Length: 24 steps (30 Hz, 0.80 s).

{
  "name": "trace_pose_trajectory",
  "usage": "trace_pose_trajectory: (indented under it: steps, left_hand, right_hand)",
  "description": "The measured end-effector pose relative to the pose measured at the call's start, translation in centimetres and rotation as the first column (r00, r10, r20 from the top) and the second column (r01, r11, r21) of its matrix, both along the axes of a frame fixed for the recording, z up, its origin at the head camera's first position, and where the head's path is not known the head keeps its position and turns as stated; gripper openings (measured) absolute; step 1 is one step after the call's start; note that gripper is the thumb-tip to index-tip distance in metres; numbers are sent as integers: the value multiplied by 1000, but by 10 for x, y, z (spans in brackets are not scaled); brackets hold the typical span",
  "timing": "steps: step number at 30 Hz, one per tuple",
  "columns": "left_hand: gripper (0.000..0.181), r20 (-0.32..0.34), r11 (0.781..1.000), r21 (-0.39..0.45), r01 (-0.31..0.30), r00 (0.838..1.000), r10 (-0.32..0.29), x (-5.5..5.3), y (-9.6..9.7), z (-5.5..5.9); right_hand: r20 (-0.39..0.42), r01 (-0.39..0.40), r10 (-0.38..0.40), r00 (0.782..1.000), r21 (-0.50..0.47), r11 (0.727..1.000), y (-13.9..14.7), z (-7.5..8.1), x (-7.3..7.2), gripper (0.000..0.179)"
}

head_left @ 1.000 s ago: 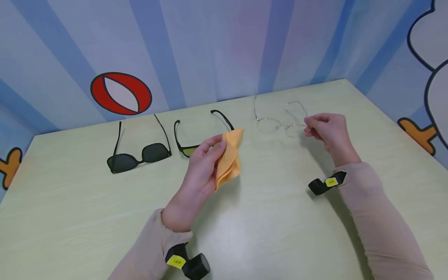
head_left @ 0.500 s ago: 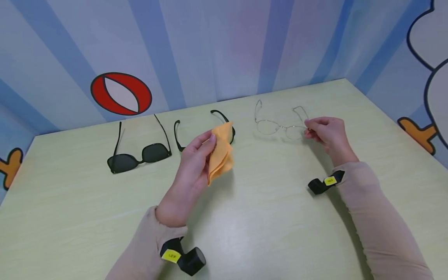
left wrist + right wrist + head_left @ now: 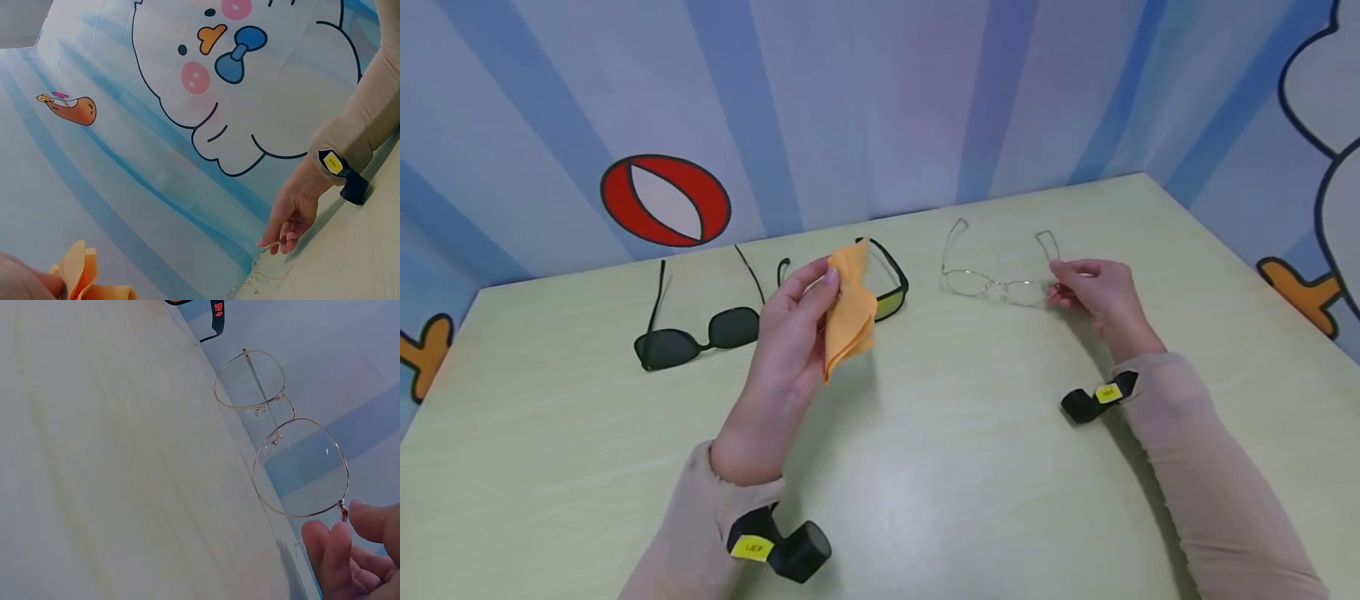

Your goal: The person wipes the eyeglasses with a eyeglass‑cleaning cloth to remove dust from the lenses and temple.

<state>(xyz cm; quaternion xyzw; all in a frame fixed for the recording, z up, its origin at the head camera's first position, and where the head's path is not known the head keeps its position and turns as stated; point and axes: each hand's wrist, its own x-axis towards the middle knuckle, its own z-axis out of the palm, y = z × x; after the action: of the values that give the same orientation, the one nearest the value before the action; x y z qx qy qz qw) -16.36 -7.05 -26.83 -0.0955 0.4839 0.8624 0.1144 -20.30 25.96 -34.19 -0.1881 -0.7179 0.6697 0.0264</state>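
My left hand (image 3: pixel 786 342) pinches a folded orange cloth (image 3: pixel 850 312) between thumb and fingers, held above the table. Behind it, black-framed glasses with yellow-green lenses (image 3: pixel 891 304) are partly hidden by the hand and cloth. At the right, my right hand (image 3: pixel 1097 300) pinches thin wire-rimmed glasses (image 3: pixel 992 285) by the right hinge, their temples unfolded toward the wall. The right wrist view shows thumb and fingertips at the hinge of the clear round lenses (image 3: pixel 301 467). Only a little of the left hand (image 3: pixel 25 278) and the cloth (image 3: pixel 81 275) shows in the left wrist view.
Black sunglasses (image 3: pixel 670 348) lie with temples unfolded at the left of the pale table (image 3: pixel 970 483). A blue striped wall (image 3: pixel 820 108) with cartoon prints closes off the back and sides. Each wrist carries a small black camera.
My left hand has moved left with the cloth, now covering more of the black-framed glasses. The wire-rimmed glasses have come slightly down and tilted in my right hand.
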Motion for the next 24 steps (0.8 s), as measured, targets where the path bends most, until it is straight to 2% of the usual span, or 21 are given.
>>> trace_pose_trajectory:
  steps: [3, 6, 7, 10, 12, 13, 15, 17, 18, 21, 23, 24]
  left_hand:
    - [37, 10, 1000, 19, -2, 1000, 1, -2, 0, 0]
    - [38, 16, 1000, 30, 5, 1000, -6, -4, 1, -1]
    - [38, 17, 1000, 29, 8, 1000, -9, -5, 2, -2]
    - [38, 20, 1000, 27, 13, 1000, -14, -8, 4, -4]
    - [38, 21, 999, 34, 10, 1000, -11, -11, 5, -6]
    - [38, 23, 999, 37, 9, 1000, -10, -12, 5, -7]
    - [39, 24, 999, 51, 4, 1000, -5, -14, 6, -9]
    - [38, 31, 998, 61, -1, 1000, -1, -15, 7, -10]
    - [39, 33, 998, 65, -5, 999, 2, -16, 8, -11]
    - [39, 35, 997, 79, -9, 999, 6, -17, 10, -11]
    - [39, 36, 996, 86, -8, 999, 5, -17, 12, -10]
    - [39, 34, 996, 88, -4, 999, 1, -17, 12, -10]
  right_hand:
    - [-10, 3, -2, 1000, 96, 995, 5, 1, 2, 54]
    - [-49, 42, -31, 998, 257, 966, 12, 6, 7, 53]
    - [-69, 56, -36, 997, 316, 947, 13, 8, 8, 51]
    - [-152, 92, -19, 988, 491, 866, 8, 13, 11, 41]
    - [-227, 97, 48, 973, 582, 807, -3, 16, 11, 33]
    - [-269, 95, 98, 958, 622, 777, -10, 18, 10, 29]
    - [-342, 74, 240, 909, 695, 715, -25, 20, 5, 23]
    - [-370, 31, 417, 830, 778, 627, -39, 22, -2, 23]
    - [-361, 5, 510, 781, 820, 572, -46, 22, -5, 24]
    - [-250, -83, 734, 632, 919, 386, -64, 23, -17, 31]
    - [-153, -143, 812, 563, 950, 278, -74, 21, -24, 36]
    - [-113, -169, 835, 538, 956, 238, -78, 20, -27, 37]
